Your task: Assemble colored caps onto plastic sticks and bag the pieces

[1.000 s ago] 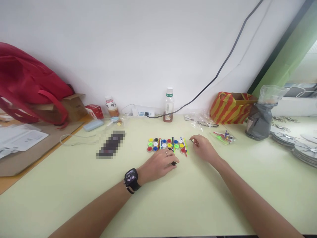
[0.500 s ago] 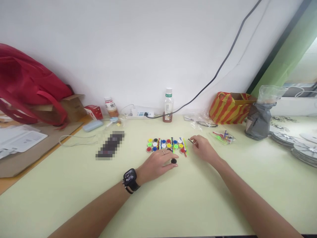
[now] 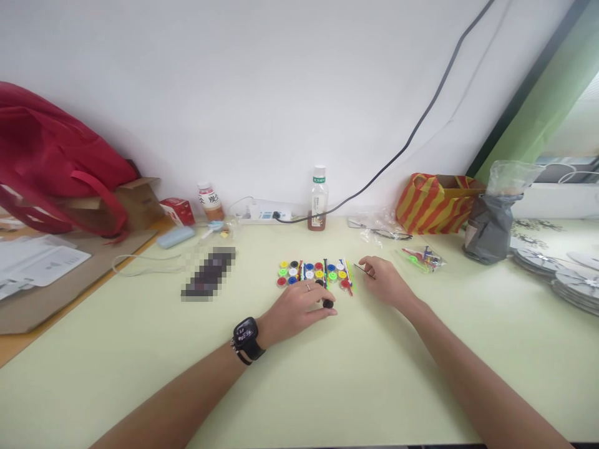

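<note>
My left hand (image 3: 296, 307), with a ring and a smartwatch (image 3: 245, 332), pinches a small black disc (image 3: 328, 304) between thumb and fingers just above the table. My right hand (image 3: 386, 280) is closed on a thin black stick (image 3: 365, 270), which points out to the left from the fingertips. Between and beyond my hands lie several small round discs in rows, such as a yellow disc (image 3: 283, 265) and a red disc (image 3: 281, 282). Coloured thin sticks (image 3: 344, 269) lie among them. The left hand's fingers partly cover the nearest row.
A clear bag of coloured sticks (image 3: 423, 258) lies right of my right hand. Behind stand a drink bottle (image 3: 319, 199), a power strip (image 3: 262, 213) and a striped bag (image 3: 433, 202). A pixelated dark object (image 3: 208, 274) lies left; a red backpack (image 3: 56, 156) sits beyond.
The black stick in my right hand has turned slightly in the fingers. My left fingers have closed a little more over the black disc. Everything else is still.
</note>
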Demonstrator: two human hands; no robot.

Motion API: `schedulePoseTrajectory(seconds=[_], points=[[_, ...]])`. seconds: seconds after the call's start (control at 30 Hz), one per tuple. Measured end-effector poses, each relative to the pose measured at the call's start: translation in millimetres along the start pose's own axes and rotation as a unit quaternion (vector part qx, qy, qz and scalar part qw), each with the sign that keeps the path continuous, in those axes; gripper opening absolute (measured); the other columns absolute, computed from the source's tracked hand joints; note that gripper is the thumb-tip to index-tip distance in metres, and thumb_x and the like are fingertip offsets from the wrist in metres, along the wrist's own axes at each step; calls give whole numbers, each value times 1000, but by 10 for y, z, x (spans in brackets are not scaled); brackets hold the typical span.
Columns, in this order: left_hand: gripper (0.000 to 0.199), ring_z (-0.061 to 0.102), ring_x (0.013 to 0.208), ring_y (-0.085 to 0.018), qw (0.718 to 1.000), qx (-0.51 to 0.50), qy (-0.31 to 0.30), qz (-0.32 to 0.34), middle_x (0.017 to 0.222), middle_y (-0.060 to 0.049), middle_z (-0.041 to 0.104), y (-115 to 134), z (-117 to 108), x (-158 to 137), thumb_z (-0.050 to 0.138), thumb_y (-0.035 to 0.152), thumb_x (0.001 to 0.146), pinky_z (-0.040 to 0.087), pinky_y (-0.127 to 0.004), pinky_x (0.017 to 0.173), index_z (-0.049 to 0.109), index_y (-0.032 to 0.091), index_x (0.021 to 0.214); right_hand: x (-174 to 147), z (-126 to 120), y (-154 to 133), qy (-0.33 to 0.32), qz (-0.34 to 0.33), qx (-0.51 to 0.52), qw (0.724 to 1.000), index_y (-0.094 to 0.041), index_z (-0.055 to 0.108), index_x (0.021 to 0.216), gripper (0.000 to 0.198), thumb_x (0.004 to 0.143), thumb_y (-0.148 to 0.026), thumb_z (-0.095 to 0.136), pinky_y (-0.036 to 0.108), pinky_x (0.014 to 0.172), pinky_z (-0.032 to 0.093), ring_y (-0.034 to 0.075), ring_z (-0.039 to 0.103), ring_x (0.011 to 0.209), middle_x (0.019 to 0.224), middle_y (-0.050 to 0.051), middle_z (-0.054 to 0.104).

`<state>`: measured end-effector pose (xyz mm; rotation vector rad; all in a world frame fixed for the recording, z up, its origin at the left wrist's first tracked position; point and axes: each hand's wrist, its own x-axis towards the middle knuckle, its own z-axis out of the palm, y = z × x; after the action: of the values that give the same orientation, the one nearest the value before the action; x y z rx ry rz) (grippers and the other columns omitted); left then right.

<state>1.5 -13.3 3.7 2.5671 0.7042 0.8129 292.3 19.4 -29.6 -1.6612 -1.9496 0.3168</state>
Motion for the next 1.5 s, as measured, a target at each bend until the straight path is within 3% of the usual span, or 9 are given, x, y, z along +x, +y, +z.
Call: schedulePoseTrajectory(seconds=[0.17, 0.33, 0.6, 0.73, 0.83, 1.0, 1.17, 1.3, 1.5], points=[[24, 65, 107, -22, 999, 22, 0, -30, 112, -5, 71, 33, -2, 23, 60, 40, 101, 52, -36, 93, 66, 23, 117, -24, -23, -154, 24, -52, -16, 998, -21, 67, 106, 21, 89, -17, 56, 33, 82, 49, 22, 65, 95, 101, 8, 70], [19, 58, 116, -23, 997, 70, -6, 41, 118, -6, 71, 10, 79, 56, 56, 33, 104, 45, -41, 106, 68, 23, 115, -45, -48, -307, -14, -104, -20, 994, -24, 69, 97, 17, 94, -19, 53, 33, 82, 47, 22, 64, 98, 98, 6, 71], [23, 56, 109, -25, 989, 140, -12, 36, 113, -4, 74, -34, 196, 126, 49, 21, 105, 43, -44, 99, 65, 22, 122, -4, -140, -133, -33, -32, -70, 996, -23, 68, 91, 16, 91, -17, 54, 31, 74, 43, 22, 63, 92, 94, 5, 71], [24, 55, 104, -27, 984, 175, -21, 32, 106, -6, 76, -21, 202, 225, 46, 18, 105, 44, -45, 92, 70, 22, 109, -12, -110, -198, -27, -64, -54, 996, -23, 69, 93, 17, 94, -19, 53, 32, 76, 44, 22, 62, 93, 94, 5, 70], [28, 54, 104, -28, 984, 174, -17, 30, 111, -6, 75, -25, 199, 251, 46, 16, 103, 43, -47, 91, 73, 23, 105, -15, -66, -273, -32, -80, -58, 995, -24, 70, 91, 19, 95, -18, 52, 32, 78, 44, 23, 62, 95, 93, 6, 70], [27, 55, 108, -28, 991, 129, -2, 23, 125, -6, 71, -23, 173, 196, 52, 21, 102, 43, -48, 98, 72, 27, 119, -12, -40, -296, -38, -82, -61, 994, -23, 65, 87, 19, 95, -14, 50, 33, 80, 44, 23, 62, 95, 93, 6, 70], [36, 55, 114, -30, 992, 125, -8, 2, 122, -7, 70, -20, 151, 169, 57, 28, 100, 41, -50, 104, 61, 26, 136, -22, -112, -251, -30, -85, -51, 995, -23, 65, 93, 17, 95, -15, 50, 33, 80, 44, 23, 61, 96, 95, 5, 70], [30, 56, 111, -28, 993, 117, -6, 3, 118, -6, 72, -39, 157, 187, 57, 28, 101, 42, -48, 101, 66, 26, 130, -20, -173, -178, -28, -44, -77, 996, -23, 66, 97, 10, 92, -21, 57, 32, 76, 42, 23, 62, 96, 98, 6, 70], [33, 56, 112, -29, 993, 118, 4, -6, 112, -6, 74, -56, 167, 198, 59, 28, 100, 42, -49, 101, 65, 26, 132, -15, -190, -114, -61, 21, -78, 995, -21, 61, 80, 12, 87, -13, 55, 27, 62, 35, 17, 60, 75, 85, 4, 68]])
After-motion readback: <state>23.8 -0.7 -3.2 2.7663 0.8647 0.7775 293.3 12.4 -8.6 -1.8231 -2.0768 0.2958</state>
